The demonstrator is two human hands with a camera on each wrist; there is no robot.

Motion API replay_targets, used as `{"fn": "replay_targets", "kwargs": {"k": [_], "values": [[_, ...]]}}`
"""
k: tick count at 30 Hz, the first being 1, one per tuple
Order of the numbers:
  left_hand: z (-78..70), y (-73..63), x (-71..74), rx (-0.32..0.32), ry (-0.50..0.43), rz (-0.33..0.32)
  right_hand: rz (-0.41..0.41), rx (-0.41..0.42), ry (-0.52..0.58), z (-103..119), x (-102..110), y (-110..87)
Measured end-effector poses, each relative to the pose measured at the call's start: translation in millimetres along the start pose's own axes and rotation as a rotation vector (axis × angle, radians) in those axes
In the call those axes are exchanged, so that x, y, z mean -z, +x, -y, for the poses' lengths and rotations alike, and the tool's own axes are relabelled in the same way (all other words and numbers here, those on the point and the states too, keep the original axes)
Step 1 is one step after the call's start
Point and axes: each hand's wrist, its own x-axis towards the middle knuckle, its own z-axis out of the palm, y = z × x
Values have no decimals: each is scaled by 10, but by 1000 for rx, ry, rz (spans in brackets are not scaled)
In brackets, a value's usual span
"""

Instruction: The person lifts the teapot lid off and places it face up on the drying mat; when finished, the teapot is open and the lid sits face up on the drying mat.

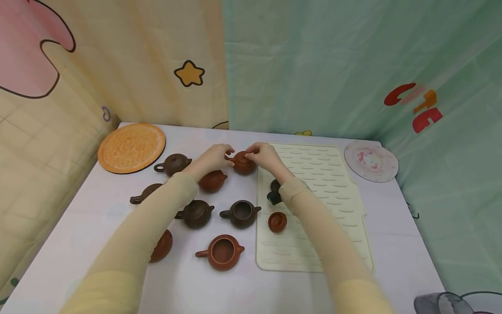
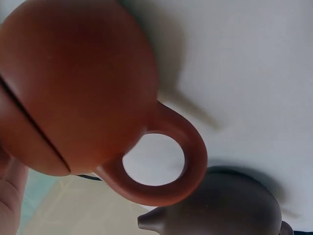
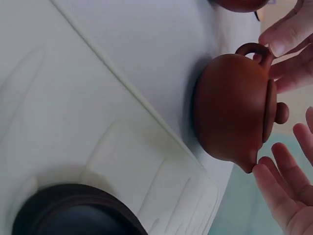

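Observation:
A small reddish-brown clay teapot [image 1: 244, 164] stands on the white table at the back, beside the mat's edge. Its lid with a round knob [image 3: 282, 113] sits on top. My left hand [image 1: 217, 157] pinches the handle [image 3: 252, 48] between thumb and fingers. On the other side, my right hand [image 1: 266, 157] touches the spout tip [image 3: 249, 169] with an extended finger, its other fingers loosely bent. Under my left wrist is a second reddish-brown teapot [image 2: 83, 83], and a dark brown teapot [image 2: 225, 205] stands beyond it.
More teapots stand nearer, including an uncovered dark one [image 1: 242, 214] and an uncovered reddish one [image 1: 223, 252]. The cream mat [image 1: 329, 174] carries a reddish lid [image 1: 277, 222] and dark pieces [image 1: 274, 197]. An orange round board [image 1: 131, 148] and a pink plate [image 1: 371, 161] flank the back.

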Motion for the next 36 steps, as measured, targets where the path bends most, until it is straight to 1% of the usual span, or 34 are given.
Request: {"fn": "replay_targets", "kwargs": {"k": [3,5,8,12,17,21,24,26,29,31,32,33,34,36], "values": [[14,-4,-38,-14,29,-26,-15,0,-41,16,-39,36],[26,-5,-62,-20,27,-42,-22,1,-60,22,-59,57],[41,4,-93,-21,13,-53,-4,2,-76,38,-88,70],[54,18,-111,-13,6,-50,14,17,-121,62,-122,79],[59,30,-97,-8,17,-54,-15,35,-207,91,-136,92],[54,47,-84,2,28,-48,-22,39,-259,107,-137,98],[48,53,-78,12,36,-40,-14,51,-274,97,-146,102],[45,54,-73,18,38,-38,-11,62,-263,77,-148,105],[43,56,-67,21,42,-42,-20,71,-202,33,-121,108],[41,58,-64,22,45,-42,-29,52,-113,-2,-66,102],[40,58,-63,22,45,-40,-31,34,-51,-27,-26,100],[38,59,-61,22,44,-39,-27,6,33,-54,20,96],[34,60,-61,23,46,-36,-18,-27,141,-89,72,93],[26,62,-59,27,46,-31,3,-99,397,-173,190,77]]}}
